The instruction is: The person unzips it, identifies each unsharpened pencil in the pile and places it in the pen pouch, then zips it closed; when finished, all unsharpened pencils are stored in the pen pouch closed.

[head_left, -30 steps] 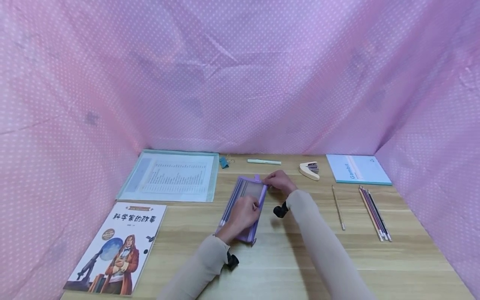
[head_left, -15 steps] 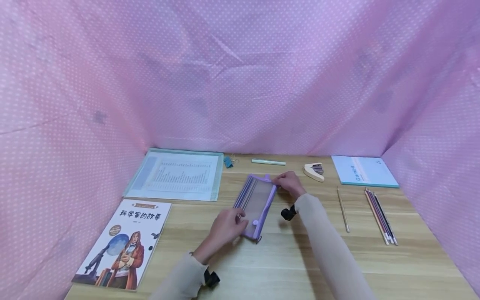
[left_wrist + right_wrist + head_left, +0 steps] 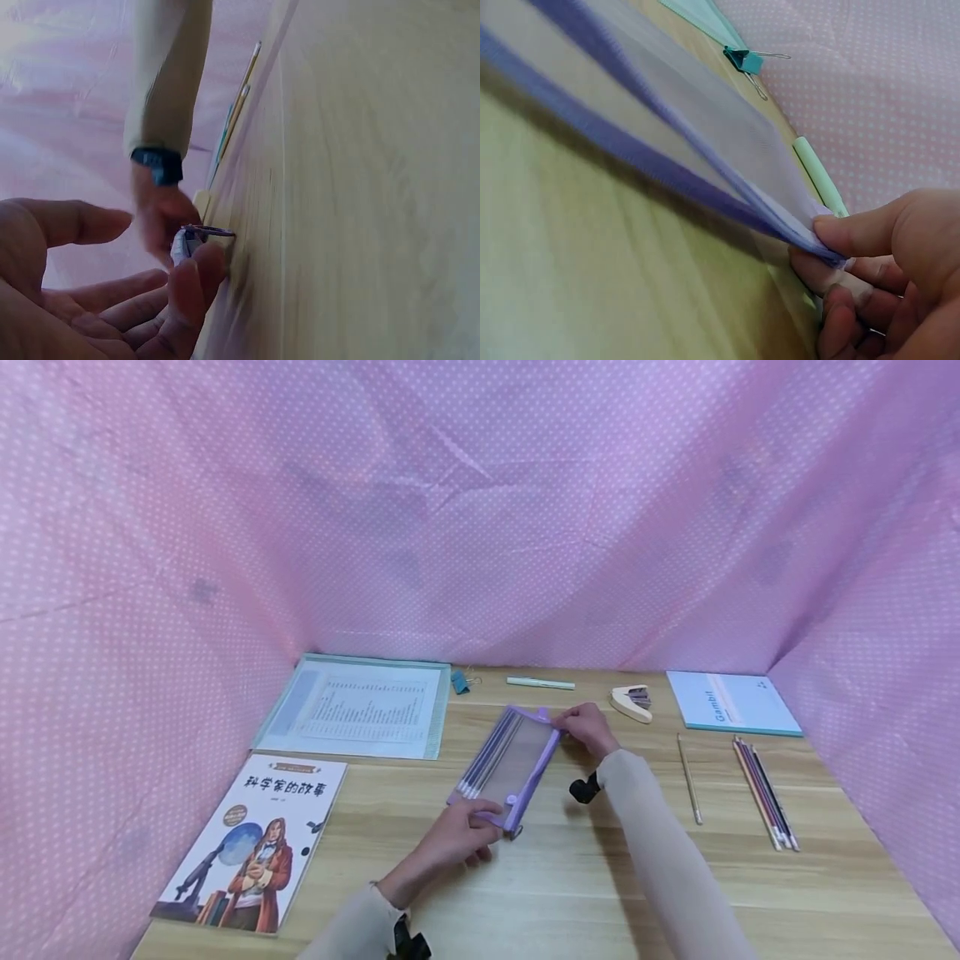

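— Where does the purple mesh pencil pouch [image 3: 512, 761] lie?

— Mid-table, slanting between our hands. Our right hand [image 3: 592, 727] pinches its far corner between thumb and fingers.

— And our left hand [image 3: 457, 838]?

— At the near end, fingers loosely spread, one fingertip [image 3: 201, 259] touching the zipper end.

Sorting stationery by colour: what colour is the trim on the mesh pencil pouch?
Purple trim on the see-through mesh pencil pouch, clearest in the head view.
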